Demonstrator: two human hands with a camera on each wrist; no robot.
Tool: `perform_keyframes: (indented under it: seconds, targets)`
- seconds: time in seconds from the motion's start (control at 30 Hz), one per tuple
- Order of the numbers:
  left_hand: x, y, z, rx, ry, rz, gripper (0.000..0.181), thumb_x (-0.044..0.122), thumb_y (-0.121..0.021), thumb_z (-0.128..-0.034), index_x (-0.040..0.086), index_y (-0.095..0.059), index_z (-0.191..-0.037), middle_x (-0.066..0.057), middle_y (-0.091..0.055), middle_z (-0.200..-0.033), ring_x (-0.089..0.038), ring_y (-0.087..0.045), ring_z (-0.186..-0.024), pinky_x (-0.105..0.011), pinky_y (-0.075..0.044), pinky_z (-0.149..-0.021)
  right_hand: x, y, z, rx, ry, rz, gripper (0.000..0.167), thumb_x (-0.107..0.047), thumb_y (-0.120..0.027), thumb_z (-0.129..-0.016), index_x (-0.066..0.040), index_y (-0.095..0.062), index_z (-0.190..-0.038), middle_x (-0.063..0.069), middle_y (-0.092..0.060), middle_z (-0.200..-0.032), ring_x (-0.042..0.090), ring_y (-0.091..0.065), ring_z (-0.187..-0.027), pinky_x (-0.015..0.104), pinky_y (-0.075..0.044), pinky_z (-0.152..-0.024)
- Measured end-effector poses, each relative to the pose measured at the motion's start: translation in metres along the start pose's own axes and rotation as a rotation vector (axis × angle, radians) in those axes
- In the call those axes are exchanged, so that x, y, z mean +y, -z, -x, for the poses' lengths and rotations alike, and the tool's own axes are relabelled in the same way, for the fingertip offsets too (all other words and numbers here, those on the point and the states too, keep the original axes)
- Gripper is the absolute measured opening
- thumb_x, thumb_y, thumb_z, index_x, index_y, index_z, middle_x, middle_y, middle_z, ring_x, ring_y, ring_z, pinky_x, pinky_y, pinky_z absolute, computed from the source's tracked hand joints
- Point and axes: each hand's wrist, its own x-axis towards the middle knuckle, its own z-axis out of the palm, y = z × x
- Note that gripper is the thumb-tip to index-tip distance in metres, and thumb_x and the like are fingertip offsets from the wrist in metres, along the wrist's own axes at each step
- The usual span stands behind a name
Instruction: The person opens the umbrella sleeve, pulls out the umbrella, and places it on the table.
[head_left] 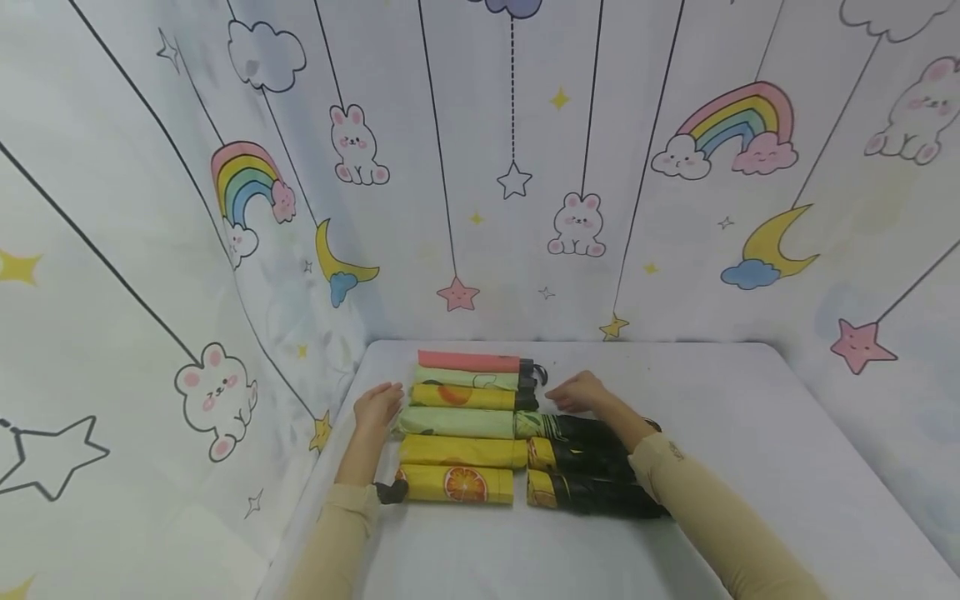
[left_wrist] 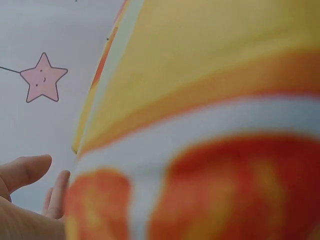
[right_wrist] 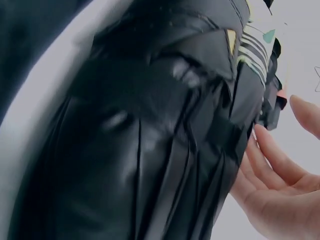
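Several folded umbrellas lie side by side on the table. At the back are a red one (head_left: 468, 361), a pale green one (head_left: 465, 380) and a yellow one (head_left: 461, 397). A longer green one (head_left: 457, 422) lies in front of them, then two yellow ones, the nearest with an orange-slice print (head_left: 465, 484). Black folded fabric (head_left: 600, 492) shows at the right. My left hand (head_left: 378, 406) is by the left ends, fingers extended; in the left wrist view that hand (left_wrist: 30, 195) holds nothing. My right hand (head_left: 577, 393), also (right_wrist: 280, 185), is by the right ends, fingers relaxed, gripping nothing visible.
The white table (head_left: 720, 392) reaches to a cloth backdrop (head_left: 480, 242) printed with stars, rabbits and rainbows, which also rises at the left and right. A dark handle end (head_left: 392, 492) lies near my left sleeve.
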Motion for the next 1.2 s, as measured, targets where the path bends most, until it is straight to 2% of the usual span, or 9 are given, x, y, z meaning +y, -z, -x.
perform_keyframes:
  seconds: [0.23, 0.37, 0.5, 0.63, 0.87, 1.03, 1.2]
  targets:
    - [-0.004, -0.001, -0.008, -0.001, 0.048, 0.043, 0.060, -0.006, -0.060, -0.1008, -0.008, -0.036, -0.156, -0.025, -0.046, -0.157, -0.034, -0.047, -0.145, -0.035, -0.044, -0.118, 0.001, -0.013, -0.010, -0.003, -0.043, -0.021, 0.046, -0.027, -0.081, -0.092, 0.010, -0.071, -0.118, 0.017, -0.078, -0.105, 0.024, -0.077, -0.093, 0.036, -0.065, -0.084]
    - [-0.007, -0.001, -0.012, 0.011, 0.074, 0.087, 0.062, -0.008, -0.062, -0.0995, -0.008, -0.036, -0.156, -0.025, -0.045, -0.157, -0.033, -0.048, -0.144, -0.035, -0.046, -0.116, 0.001, -0.018, -0.013, 0.003, -0.060, -0.087, 0.048, -0.024, -0.081, -0.093, 0.013, -0.067, -0.121, 0.019, -0.078, -0.104, 0.025, -0.078, -0.092, 0.034, -0.066, -0.080]
    - [-0.008, -0.002, -0.012, 0.012, 0.065, 0.064, 0.063, -0.007, -0.062, -0.0999, -0.007, -0.036, -0.157, -0.024, -0.046, -0.157, -0.033, -0.049, -0.143, -0.034, -0.047, -0.115, -0.001, -0.023, -0.015, 0.013, -0.057, -0.169, 0.048, -0.017, -0.081, -0.092, 0.017, -0.064, -0.121, 0.020, -0.078, -0.098, 0.025, -0.078, -0.086, 0.034, -0.066, -0.076]
    - [-0.010, -0.003, -0.016, -0.002, 0.055, 0.073, 0.063, -0.007, -0.062, -0.1000, -0.007, -0.035, -0.157, -0.025, -0.046, -0.156, -0.034, -0.049, -0.142, -0.034, -0.047, -0.115, -0.003, -0.030, -0.015, 0.016, -0.016, -0.206, 0.043, -0.012, -0.082, -0.090, 0.019, -0.066, -0.115, 0.021, -0.078, -0.093, 0.024, -0.078, -0.081, 0.035, -0.067, -0.074]
    - [-0.016, -0.005, -0.025, 0.000, 0.060, 0.057, 0.063, -0.005, -0.067, -0.0979, -0.007, -0.040, -0.154, -0.025, -0.050, -0.153, -0.034, -0.053, -0.139, -0.034, -0.050, -0.112, -0.003, -0.040, -0.018, 0.072, -0.019, -0.097, 0.041, -0.014, -0.088, -0.083, 0.013, -0.071, -0.107, 0.017, -0.078, -0.091, 0.019, -0.077, -0.074, 0.031, -0.066, -0.070]
    - [-0.016, -0.009, -0.024, 0.007, 0.044, 0.005, 0.061, -0.005, -0.069, -0.0972, -0.008, -0.042, -0.152, -0.024, -0.054, -0.151, -0.034, -0.055, -0.137, -0.034, -0.051, -0.110, -0.004, -0.043, -0.020, 0.074, -0.012, -0.027, 0.037, -0.018, -0.090, -0.081, 0.009, -0.075, -0.102, 0.016, -0.077, -0.093, 0.018, -0.076, -0.073, 0.031, -0.065, -0.070]
    - [-0.018, -0.011, -0.022, 0.041, 0.035, -0.024, 0.060, -0.004, -0.072, -0.0950, -0.007, -0.047, -0.150, -0.023, -0.058, -0.147, -0.032, -0.059, -0.134, -0.034, -0.053, -0.109, -0.004, -0.046, -0.019, 0.068, 0.007, 0.038, 0.034, -0.019, -0.092, -0.079, 0.005, -0.076, -0.097, 0.012, -0.076, -0.090, 0.016, -0.073, -0.070, 0.029, -0.061, -0.066]
